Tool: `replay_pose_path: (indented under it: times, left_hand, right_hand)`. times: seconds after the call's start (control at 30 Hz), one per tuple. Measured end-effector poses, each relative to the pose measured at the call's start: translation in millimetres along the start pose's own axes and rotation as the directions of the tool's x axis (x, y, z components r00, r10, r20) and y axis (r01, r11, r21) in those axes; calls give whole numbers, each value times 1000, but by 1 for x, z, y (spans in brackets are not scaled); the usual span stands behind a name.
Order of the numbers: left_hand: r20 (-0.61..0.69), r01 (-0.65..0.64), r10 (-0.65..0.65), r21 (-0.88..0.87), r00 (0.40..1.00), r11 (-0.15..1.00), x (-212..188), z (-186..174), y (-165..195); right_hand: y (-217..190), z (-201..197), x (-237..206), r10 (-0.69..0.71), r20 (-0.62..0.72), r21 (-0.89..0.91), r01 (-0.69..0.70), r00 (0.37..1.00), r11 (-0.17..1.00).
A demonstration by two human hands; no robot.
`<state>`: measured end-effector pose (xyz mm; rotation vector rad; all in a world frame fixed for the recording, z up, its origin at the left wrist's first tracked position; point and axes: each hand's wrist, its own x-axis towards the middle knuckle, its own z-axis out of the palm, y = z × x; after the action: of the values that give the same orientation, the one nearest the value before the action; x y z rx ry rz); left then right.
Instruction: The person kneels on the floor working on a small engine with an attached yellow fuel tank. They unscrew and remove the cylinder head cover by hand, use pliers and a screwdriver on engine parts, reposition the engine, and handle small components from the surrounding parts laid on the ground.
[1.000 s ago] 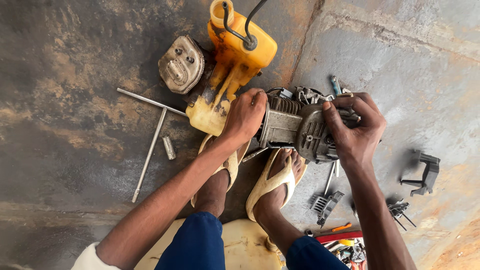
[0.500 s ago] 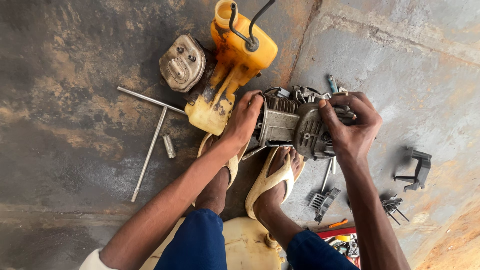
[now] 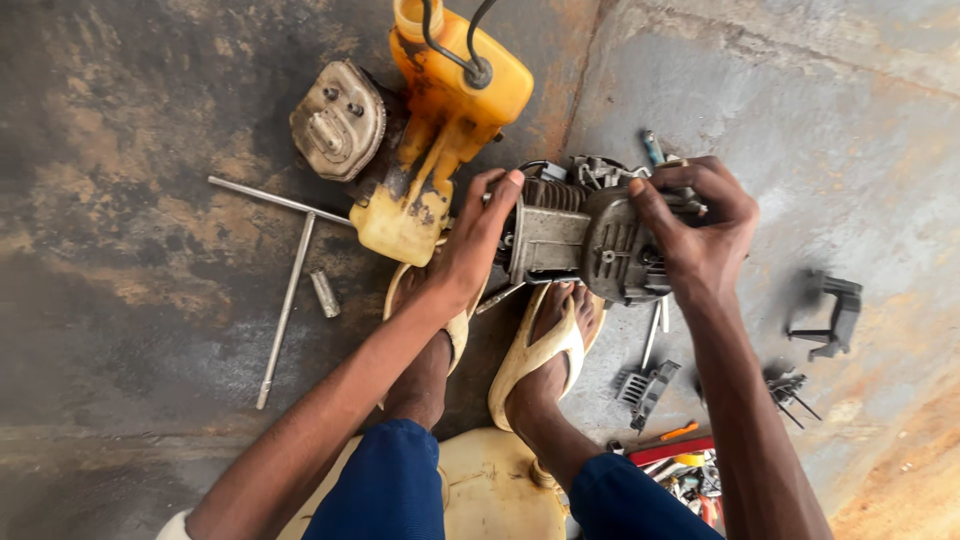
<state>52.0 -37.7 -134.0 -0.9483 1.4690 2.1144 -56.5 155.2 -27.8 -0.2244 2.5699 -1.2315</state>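
Little has shifted since earlier: left hand [image 3: 470, 255] and right hand [image 3: 700, 235], fingers clamped on the small engine [image 3: 585, 235] at frame centre, should brace it firmly against the floor [image 3: 140, 330].

1. I see a stained concrete floor [image 3: 130, 110], dark and rusty on the left, a paler grey slab on the right.
2. Yellow fuel tank [image 3: 455, 100] lies at top centre, a grey ribbed cover [image 3: 338, 120] touching its left side.
3. Left of them: T-bar wrench [image 3: 285, 290], small metal socket [image 3: 325, 293] just beside its shaft.
4. Right: black bracket [image 3: 838, 315], small finned part [image 3: 647, 388], loose tools [image 3: 690, 455] near the bottom edge.
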Motion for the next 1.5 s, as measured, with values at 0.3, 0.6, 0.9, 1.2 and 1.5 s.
replay_pose_path:
  times: [0.3, 0.6, 0.9, 1.2, 1.5]
  left_hand:
    - [116, 127, -107, -189, 987, 974, -26, -9, 2]
    - [184, 217, -165, -308, 969, 926, -26, -12, 4]
    - [274, 217, -66, -569, 960, 793, -23, -23, -14]
    - [252, 184, -35, -600, 967, 779, -23, -21, -21]
    - [242, 242, -131, -517, 961, 821, -25, -26, -20]
  right_hand:
    - [2, 2, -2, 61, -1, 41, -61, 998, 997]
    - [1, 3, -1, 55, -18, 18, -55, 998, 998]
    - [-11, 7, -3, 34, -12, -20, -34, 999, 999]
    - [-10, 5, 1, 49, 8, 26, -49, 999, 998]
    - [-4, 3, 3, 70, 54, 51, -72, 996, 996]
